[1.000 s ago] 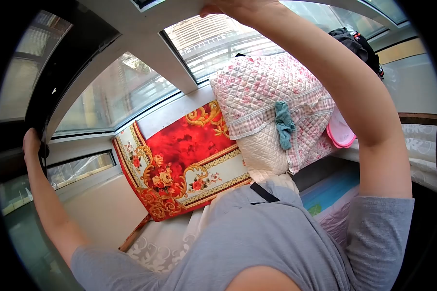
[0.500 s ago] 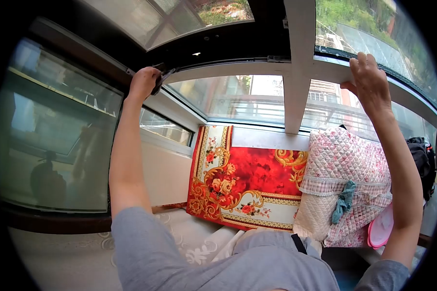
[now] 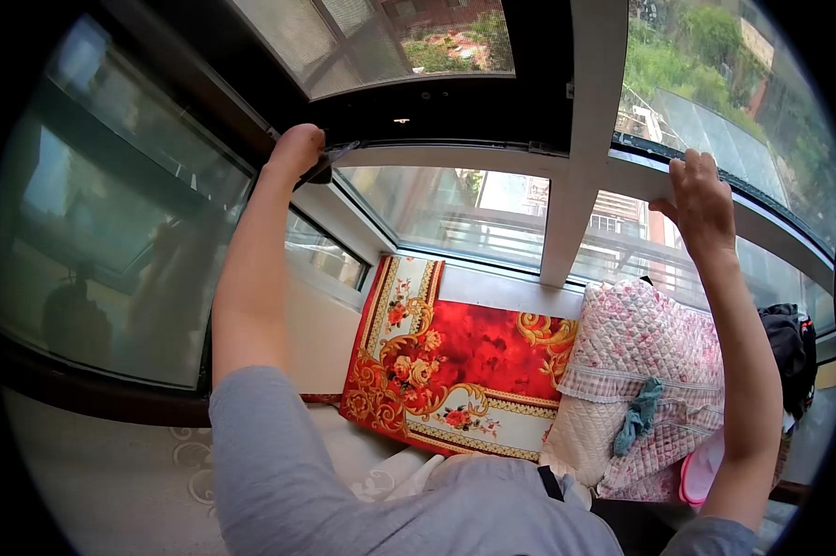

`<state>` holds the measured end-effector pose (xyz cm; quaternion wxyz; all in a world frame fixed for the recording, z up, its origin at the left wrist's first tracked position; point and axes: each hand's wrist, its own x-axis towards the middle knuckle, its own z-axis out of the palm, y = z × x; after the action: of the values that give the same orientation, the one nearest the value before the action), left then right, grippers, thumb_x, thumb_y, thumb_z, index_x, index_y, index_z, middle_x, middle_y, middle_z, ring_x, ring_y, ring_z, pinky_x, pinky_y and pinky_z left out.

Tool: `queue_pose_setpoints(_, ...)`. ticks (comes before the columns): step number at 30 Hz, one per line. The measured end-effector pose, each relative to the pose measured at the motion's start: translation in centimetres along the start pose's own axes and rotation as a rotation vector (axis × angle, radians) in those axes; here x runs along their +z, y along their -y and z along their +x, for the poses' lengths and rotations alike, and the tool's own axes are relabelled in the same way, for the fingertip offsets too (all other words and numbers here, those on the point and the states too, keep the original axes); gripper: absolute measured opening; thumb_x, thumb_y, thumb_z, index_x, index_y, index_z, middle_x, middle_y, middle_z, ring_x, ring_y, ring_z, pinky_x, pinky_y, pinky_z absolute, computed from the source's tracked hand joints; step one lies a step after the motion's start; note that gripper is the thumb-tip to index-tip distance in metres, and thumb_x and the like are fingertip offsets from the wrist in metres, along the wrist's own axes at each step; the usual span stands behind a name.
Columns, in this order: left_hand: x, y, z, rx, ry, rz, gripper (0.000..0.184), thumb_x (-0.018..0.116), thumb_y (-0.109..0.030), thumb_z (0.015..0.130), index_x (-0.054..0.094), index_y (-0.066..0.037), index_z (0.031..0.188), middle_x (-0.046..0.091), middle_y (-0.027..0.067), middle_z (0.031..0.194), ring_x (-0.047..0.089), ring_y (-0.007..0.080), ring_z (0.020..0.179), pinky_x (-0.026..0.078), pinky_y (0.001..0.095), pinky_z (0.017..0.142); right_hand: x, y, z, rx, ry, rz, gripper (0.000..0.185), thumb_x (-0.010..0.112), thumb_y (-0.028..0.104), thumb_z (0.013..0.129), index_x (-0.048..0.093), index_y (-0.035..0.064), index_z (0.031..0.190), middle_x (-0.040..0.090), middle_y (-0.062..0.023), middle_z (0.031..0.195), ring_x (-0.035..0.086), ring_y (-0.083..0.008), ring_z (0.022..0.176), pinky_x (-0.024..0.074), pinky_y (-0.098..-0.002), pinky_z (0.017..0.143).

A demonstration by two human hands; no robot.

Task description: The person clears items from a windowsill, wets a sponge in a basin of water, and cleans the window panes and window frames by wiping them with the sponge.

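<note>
At the lower left corner of a dark window frame (image 3: 437, 116), my left hand (image 3: 299, 150) is closed around something dark, partly hidden by the fingers; it could be a handle or cloth. My right hand (image 3: 703, 206) rests on the pale window crossbar (image 3: 650, 179) at the right, fingers over its upper edge and thumb apart to the left. Nothing shows in its grasp. A window pane with greenery behind it (image 3: 724, 93) rises above this hand.
Below the windows lie a red floral mat (image 3: 492, 347), a pink quilted cover (image 3: 654, 334) and a teal cloth (image 3: 637, 417). Dark clothing (image 3: 787, 357) and a pink-rimmed item (image 3: 701, 468) are at the right. A glass panel (image 3: 112, 241) stands at the left, above a lace curtain (image 3: 112, 473).
Since one second ago the view has swung left and up, bringing both hands fully into sight. In the last half second the scene has shifted slightly lower, with both hands at much the same places.
</note>
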<state>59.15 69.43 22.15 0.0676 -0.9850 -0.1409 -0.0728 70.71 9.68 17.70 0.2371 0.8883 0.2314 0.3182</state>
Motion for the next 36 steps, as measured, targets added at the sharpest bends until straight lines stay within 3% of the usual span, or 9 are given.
queue_pose_setpoints(7,-5.9,-6.4,-3.3,0.083,-0.612,-0.021,0.008,0.058,-0.007,0.096,0.060,0.000,0.098,0.068,0.0215,0.089,0.067,0.0402,0.086,0.055,0.0452,0.075,0.0,-0.1,0.0,0.000,0.004,0.011,0.061,0.075,0.063,0.071,0.061,0.0161,0.106,0.053,0.0026,0.102,0.057,-0.0113,0.100,0.0574,-0.0226,0.067)
queue_pose_setpoints(13,-3.8,-15.4,-14.8,-0.082,-0.789,-0.981,0.014,0.060,-0.013,0.103,0.059,0.001,0.104,0.071,0.0123,0.092,0.073,0.0221,0.089,0.059,0.0323,0.081,0.6,-0.1,-0.1,-0.004,-0.040,-0.026,0.063,0.073,0.065,0.071,0.059,0.0143,0.105,0.053,0.0014,0.100,0.057,-0.0113,0.099,0.0582,-0.0214,0.067)
queue_pose_setpoints(17,3.1,-23.0,-23.7,-0.186,-0.258,-2.122,0.020,0.062,-0.010,0.101,0.057,0.001,0.118,0.068,0.0126,0.116,0.070,0.0178,0.104,0.060,0.0333,0.095,1.6,0.1,-0.4,0.031,-0.065,0.014,0.065,0.070,0.066,0.072,0.058,0.0140,0.109,0.054,0.0007,0.101,0.058,-0.0127,0.098,0.0578,-0.0241,0.069)
queue_pose_setpoints(22,8.9,-30.3,-32.8,-0.236,0.136,-2.646,0.029,0.055,-0.018,0.104,0.057,-0.005,0.130,0.067,0.0078,0.124,0.068,0.0206,0.111,0.059,0.0359,0.096,1.8,-0.2,-3.0,0.118,-0.108,0.231,0.058,0.070,0.052,0.089,0.057,0.0119,0.128,0.058,-0.0113,0.125,0.057,-0.0270,0.120,0.0539,-0.0393,0.094)
queue_pose_setpoints(24,8.7,-32.7,-35.2,-0.460,0.265,-2.642,0.031,0.052,-0.022,0.106,0.057,-0.007,0.132,0.066,0.0069,0.125,0.067,0.0214,0.112,0.059,0.0375,0.097,1.0,0.2,-6.3,0.178,-0.199,0.487,0.062,0.068,0.048,0.094,0.054,0.0101,0.141,0.055,-0.0173,0.142,0.050,-0.0334,0.134,0.0452,-0.0451,0.110)
queue_pose_setpoints(26,9.8,-34.1,-37.1,-0.599,0.429,-2.654,0.033,0.048,-0.025,0.108,0.057,-0.008,0.134,0.065,0.0068,0.129,0.066,0.0212,0.115,0.057,0.0390,0.098,-1.9,2.4,-11.8,0.239,-0.226,0.903,0.045,0.063,0.044,0.099,0.064,0.0058,0.122,0.064,-0.0164,0.125,0.061,-0.0321,0.119,0.0492,-0.0468,0.103)
queue_pose_setpoints(29,10.2,-36.6,-38.7,-0.723,0.555,-2.584,0.033,0.047,-0.027,0.108,0.057,-0.009,0.133,0.065,0.0069,0.130,0.065,0.0211,0.115,0.056,0.0385,0.099,-3.8,8.4,-23.3,0.456,0.205,1.562,0.053,0.057,0.047,0.102,0.062,-0.0023,0.122,0.064,-0.0188,0.123,0.062,-0.0280,0.116,0.0499,-0.0424,0.100)
queue_pose_setpoints(33,10.8,-39.6,-41.1,-0.541,0.847,-2.333,0.032,0.049,-0.021,0.108,0.053,-0.006,0.135,0.065,0.0094,0.128,0.065,0.0213,0.114,0.056,0.0380,0.097,-6.2,14.5,-38.1,0.966,0.818,2.527,0.072,0.047,0.064,0.101,0.052,0.0045,0.141,0.059,-0.0135,0.134,0.058,-0.0264,0.122,0.0501,-0.0409,0.100)
queue_pose_setpoints(36,12.1,-41.7,-43.5,-0.413,1.192,-2.155,0.033,0.051,-0.017,0.107,0.050,-0.004,0.137,0.064,0.0106,0.128,0.067,0.0205,0.111,0.057,0.0370,0.095,-10.0,14.9,-44.1,1.304,0.799,2.620,0.065,0.044,0.059,0.104,0.048,0.0073,0.144,0.059,-0.0082,0.136,0.057,-0.0211,0.123,0.0485,-0.0390,0.100)
